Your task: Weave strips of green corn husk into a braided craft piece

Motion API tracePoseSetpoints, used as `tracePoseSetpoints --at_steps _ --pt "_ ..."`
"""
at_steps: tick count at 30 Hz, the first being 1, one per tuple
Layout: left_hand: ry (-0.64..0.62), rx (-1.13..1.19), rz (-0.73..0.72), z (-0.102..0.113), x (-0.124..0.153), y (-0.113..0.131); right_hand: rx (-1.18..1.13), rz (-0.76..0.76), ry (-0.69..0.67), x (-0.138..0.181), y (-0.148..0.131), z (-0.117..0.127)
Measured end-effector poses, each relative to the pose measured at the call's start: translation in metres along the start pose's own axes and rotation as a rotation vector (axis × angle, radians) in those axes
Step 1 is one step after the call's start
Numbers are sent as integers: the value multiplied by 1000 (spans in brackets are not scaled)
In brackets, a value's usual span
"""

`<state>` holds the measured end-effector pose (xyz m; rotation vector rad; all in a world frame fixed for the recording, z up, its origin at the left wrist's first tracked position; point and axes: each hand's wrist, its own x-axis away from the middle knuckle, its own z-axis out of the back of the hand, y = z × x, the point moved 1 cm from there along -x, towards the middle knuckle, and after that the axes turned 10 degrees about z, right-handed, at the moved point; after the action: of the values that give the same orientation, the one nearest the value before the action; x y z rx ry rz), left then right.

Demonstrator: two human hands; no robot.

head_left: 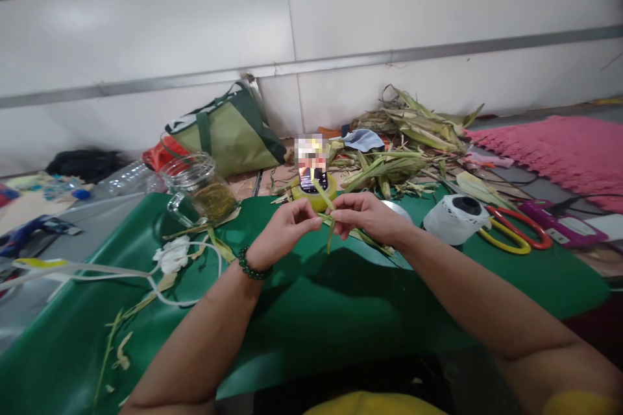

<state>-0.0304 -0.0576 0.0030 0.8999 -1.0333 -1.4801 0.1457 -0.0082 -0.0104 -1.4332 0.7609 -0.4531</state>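
Near the middle of the head view I hold narrow green corn husk strips (329,241) between both hands, above the green mat (311,311). My left hand (289,227), with a dark bead bracelet (252,267) at the wrist, is closed in a pinch at the strips' left side. Thumb and fingers of my right hand (365,215) pinch the strips from the other side. One end points up toward a propped phone (314,178), another hangs below my fingers. The phone stands at a roll of yellow tape (331,187), just beyond my hands.
To the right are a white-wrapped roll (452,220), scissors (518,240) and a purple device (567,224). Corn husks (418,126) pile up behind. At left stand a glass jar (214,198) and green bag (228,133); a white cable (178,303) crosses the mat.
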Motion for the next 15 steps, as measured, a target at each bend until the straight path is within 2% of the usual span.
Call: tracePoseSetpoints --at_steps 3,7,10,13,15 --pt "-48 47 43 4 -2 2 20 -9 -114 1 -2 2" --pt "-71 49 90 1 -2 3 17 12 -157 1 1 0" --pt "-116 -84 77 -1 -4 -1 28 21 -148 1 6 -1" --pt "-93 -258 19 5 -5 -5 88 32 -141 1 8 1" --pt "-124 -276 48 10 -6 -5 127 47 -160 1 7 2"
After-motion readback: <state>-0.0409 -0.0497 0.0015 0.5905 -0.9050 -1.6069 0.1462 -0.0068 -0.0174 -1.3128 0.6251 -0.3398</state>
